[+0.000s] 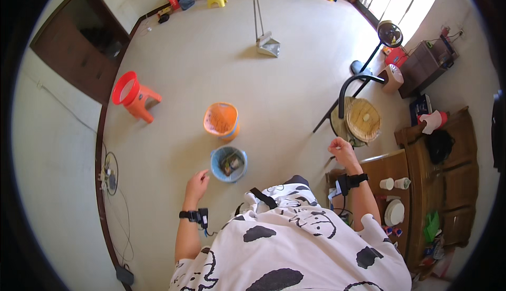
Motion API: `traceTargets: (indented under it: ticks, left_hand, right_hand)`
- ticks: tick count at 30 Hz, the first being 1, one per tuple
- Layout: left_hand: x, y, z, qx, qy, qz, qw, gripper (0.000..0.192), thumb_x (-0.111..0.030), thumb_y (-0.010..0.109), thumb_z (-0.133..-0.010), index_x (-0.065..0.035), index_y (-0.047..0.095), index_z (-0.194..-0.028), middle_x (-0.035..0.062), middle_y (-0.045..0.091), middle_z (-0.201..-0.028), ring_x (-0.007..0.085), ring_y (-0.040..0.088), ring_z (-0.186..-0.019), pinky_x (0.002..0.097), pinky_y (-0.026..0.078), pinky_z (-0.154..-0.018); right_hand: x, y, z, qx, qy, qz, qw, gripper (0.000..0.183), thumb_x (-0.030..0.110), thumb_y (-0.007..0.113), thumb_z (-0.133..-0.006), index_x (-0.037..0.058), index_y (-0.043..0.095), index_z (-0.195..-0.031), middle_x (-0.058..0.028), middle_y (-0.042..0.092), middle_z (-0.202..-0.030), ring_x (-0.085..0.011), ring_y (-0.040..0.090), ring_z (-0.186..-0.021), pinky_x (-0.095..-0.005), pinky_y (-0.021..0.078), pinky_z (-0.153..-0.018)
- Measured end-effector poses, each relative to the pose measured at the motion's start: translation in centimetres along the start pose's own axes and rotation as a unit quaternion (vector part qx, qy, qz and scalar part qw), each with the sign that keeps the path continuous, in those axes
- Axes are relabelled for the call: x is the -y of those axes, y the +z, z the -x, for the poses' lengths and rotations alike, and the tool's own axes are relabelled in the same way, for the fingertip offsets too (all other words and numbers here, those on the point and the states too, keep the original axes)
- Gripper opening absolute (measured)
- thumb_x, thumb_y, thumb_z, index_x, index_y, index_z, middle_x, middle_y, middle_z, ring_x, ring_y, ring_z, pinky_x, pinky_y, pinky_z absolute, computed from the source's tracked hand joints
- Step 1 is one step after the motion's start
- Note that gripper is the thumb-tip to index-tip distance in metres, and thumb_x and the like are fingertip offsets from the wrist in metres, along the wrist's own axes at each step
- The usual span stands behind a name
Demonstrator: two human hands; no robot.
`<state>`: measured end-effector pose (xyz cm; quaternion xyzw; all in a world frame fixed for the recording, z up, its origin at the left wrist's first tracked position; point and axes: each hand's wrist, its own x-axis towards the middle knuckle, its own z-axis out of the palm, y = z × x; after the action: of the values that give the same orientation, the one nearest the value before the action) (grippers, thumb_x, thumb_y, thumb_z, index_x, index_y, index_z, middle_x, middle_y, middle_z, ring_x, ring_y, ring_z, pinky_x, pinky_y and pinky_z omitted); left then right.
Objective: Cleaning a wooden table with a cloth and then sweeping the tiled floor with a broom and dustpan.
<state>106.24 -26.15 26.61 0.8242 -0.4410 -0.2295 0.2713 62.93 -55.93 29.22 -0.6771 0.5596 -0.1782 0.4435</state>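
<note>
My left hand (pixel 197 186) is held over the floor, close to the left side of a blue bin (pixel 214 163) that has some rubbish inside; its fingers are bent, and I see nothing in them. Right behind that bin stands an orange bin (pixel 233 132). My right hand (pixel 341 150) is raised with curled fingers in front of a round woven tray (pixel 371 127), which rests on a round-topped stool or small table and has a small pale thing on it. Whether the fingertips of the right hand pinch something small cannot be made out.
On the left, a red basin (pixel 126 88) sits on an orange-red plastic stool (pixel 144 102). A long-handled dustpan (pixel 268 45) stands further off. To the right are a black pole fan (pixel 389 34), a wooden table (pixel 389 164) with paper cups and white plates, and a wooden bench (pixel 458 188). Cables lie along the left wall.
</note>
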Motion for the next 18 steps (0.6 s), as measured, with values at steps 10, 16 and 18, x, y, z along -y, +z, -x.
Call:
traceTargets:
  ticks: [10,16,18]
  left_hand:
    - [-6.0,2.4,-26.2,0.075,0.003,0.015,0.997,0.033,-0.024,0.059,-0.088,-0.0037,0.062,-0.114,0.0163,0.067,-0.096,0.0262,0.066,-0.083,0.0346,0.051,-0.075]
    - [-4.3,0.1,-32.5,0.092,-0.082,0.033,0.992,0.038,-0.025,0.059,-0.088,-0.0032,0.06,-0.119,0.0164,0.067,-0.094,0.024,0.066,-0.083,0.0326,0.051,-0.077]
    - [-3.8,-1.1,-36.1,0.071,-0.135,0.033,0.988,0.04,-0.024,0.06,-0.087,-0.0036,0.059,-0.121,0.0141,0.068,-0.094,0.0219,0.065,-0.084,0.0319,0.051,-0.078]
  right_hand:
    - [14.9,-1.6,-25.8,0.022,-0.145,-0.007,0.989,0.026,0.027,0.061,-0.089,0.0014,0.065,-0.089,-0.0075,0.062,-0.069,-0.0144,0.06,-0.062,-0.0279,0.0472,-0.059]
    - [18.5,0.6,-39.7,0.108,-0.104,-0.03,0.988,0.029,0.03,0.06,-0.09,0.0012,0.064,-0.091,-0.0081,0.064,-0.071,-0.0158,0.064,-0.066,-0.03,0.0497,-0.062]
    - [20.0,0.9,-43.7,0.114,-0.091,-0.013,0.989,0.03,0.03,0.059,-0.089,0.0008,0.064,-0.091,-0.0087,0.064,-0.072,-0.0166,0.064,-0.066,-0.0306,0.0502,-0.062]
